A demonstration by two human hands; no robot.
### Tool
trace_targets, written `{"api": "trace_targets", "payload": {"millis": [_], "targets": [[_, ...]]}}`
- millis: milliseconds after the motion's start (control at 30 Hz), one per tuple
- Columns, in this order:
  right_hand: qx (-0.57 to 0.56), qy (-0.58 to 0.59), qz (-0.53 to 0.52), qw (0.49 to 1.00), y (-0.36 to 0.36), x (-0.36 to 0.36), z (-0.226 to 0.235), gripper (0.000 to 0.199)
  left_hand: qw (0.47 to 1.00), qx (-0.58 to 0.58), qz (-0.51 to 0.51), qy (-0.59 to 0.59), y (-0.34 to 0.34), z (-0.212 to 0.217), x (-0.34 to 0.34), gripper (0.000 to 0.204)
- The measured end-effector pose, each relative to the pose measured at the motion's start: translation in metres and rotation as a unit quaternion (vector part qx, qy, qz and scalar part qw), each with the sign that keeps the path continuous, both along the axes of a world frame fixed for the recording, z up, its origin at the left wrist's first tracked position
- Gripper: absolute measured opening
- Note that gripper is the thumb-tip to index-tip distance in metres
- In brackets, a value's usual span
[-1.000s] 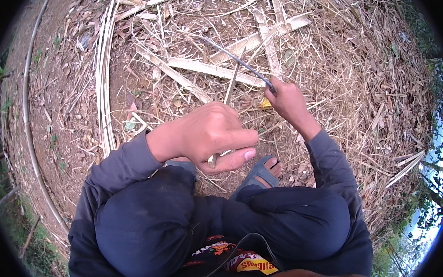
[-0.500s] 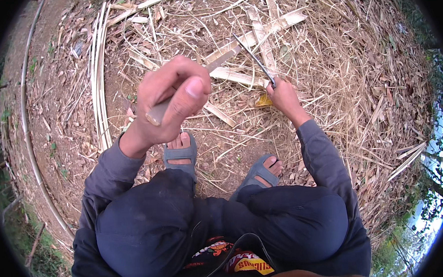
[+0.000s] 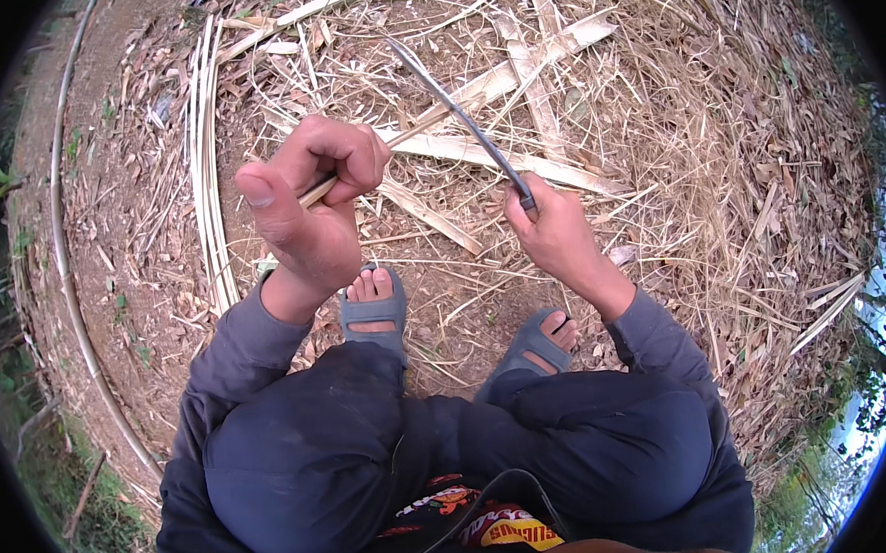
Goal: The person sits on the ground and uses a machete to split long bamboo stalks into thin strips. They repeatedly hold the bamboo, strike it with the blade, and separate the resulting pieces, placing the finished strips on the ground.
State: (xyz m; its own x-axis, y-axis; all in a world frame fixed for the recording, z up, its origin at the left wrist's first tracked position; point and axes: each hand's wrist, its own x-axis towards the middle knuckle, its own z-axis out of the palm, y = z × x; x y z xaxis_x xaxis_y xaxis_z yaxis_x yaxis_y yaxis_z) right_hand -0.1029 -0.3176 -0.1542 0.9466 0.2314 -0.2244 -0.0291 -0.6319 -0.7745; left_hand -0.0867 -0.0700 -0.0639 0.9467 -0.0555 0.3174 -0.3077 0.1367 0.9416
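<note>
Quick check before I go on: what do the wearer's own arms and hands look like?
Both the left hand and the right hand are bare, with no glove visible. The left sleeve and right sleeve are long, dark grey over the forearms and darker, nearly navy, higher up.

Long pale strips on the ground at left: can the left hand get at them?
Probably yes: the long pale strips lie left of the left hand, with nothing visible between. It holds a thin strip, though, so grasping likely needs that released first.
</note>
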Motion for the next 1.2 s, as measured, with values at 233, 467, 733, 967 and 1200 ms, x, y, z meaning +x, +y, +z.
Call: {"api": "trace_targets", "payload": {"millis": [233,467,733,967,1200], "targets": [[0.107,-0.124,0.088,0.983,0.024,-0.017,0.054,0.01,0.994,0.111,0.013,-0.009,-0.002,0.005,-0.014,0.084],[-0.025,-0.009,-0.016,1.0,-0.004,0.0,-0.034,0.009,0.985,0.142,-0.047,-0.091,-0.01,0.002,-0.016,0.082],[0.071,-0.166,0.042,0.983,0.018,-0.022,0.0,0.006,0.992,0.064,0.009,-0.106,-0.006,-0.009,-0.012,0.083],[-0.046,-0.077,0.02,0.996,-0.009,0.02,-0.047,0.011,0.996,0.0,0.045,-0.079,-0.011,-0.006,-0.007,0.084],[-0.094,-0.043,-0.002,0.995,-0.003,0.024,-0.075,0.014,0.993,-0.037,0.109,-0.042,-0.013,-0.001,-0.004,0.079]]}}
